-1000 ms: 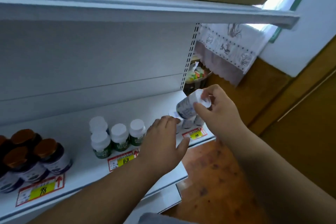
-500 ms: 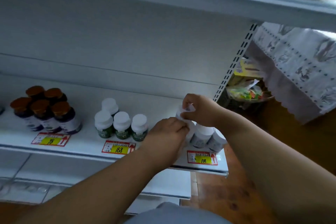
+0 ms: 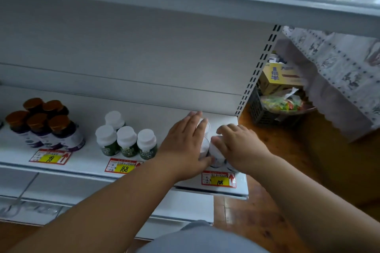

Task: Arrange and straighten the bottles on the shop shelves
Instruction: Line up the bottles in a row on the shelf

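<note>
While both hands work at the right end of the white metal shelf, most of the row already looks tidy. Far to the left of the red and yellow price tag marked 168, the dark glass bottles with copper-brown caps stand upright in a close group. Just behind this tag, the four small green-labelled bottles with white caps also stand upright, three in front and one behind, and they seem to need no more work.

To the right of the tag, the left hand lies with nearly straight fingers against the left side of the white plastic bottles with pale labels, pressing them and not gripping. Further right, the right hand covers the same group from the other side; its fingers are bent over the caps, but I cannot tell if they truly hold one. These bottles are mostly hidden, so their order is not clear. I judge that squaring this last group is what remains on this shelf.
</note>
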`<state>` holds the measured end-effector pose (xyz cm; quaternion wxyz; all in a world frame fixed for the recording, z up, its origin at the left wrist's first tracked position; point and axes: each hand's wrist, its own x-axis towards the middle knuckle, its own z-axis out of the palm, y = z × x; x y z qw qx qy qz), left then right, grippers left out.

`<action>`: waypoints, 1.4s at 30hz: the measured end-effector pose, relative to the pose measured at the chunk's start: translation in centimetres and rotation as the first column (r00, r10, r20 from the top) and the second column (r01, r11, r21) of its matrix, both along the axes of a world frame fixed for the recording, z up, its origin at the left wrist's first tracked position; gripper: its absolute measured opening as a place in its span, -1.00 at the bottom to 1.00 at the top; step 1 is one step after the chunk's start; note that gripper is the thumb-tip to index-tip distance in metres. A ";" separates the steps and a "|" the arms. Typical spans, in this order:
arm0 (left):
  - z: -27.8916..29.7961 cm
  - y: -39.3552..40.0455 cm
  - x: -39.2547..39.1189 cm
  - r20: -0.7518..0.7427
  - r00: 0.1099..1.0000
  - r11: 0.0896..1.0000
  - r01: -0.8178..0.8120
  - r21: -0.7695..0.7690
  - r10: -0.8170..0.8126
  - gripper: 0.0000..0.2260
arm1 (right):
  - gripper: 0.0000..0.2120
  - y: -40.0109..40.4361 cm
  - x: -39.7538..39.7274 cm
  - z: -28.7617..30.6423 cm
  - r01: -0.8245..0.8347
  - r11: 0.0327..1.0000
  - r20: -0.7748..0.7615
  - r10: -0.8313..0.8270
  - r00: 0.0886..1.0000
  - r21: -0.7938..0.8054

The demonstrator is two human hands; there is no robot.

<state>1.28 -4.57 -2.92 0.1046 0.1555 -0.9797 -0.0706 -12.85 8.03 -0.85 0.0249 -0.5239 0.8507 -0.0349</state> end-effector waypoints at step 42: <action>6.9 -16.3 44.7 -0.239 0.744 0.774 -0.632 0.053 0.624 -0.58 | -0.72 -27.0 40.8 7.9 -0.415 0.724 0.187 0.592 0.784 -0.551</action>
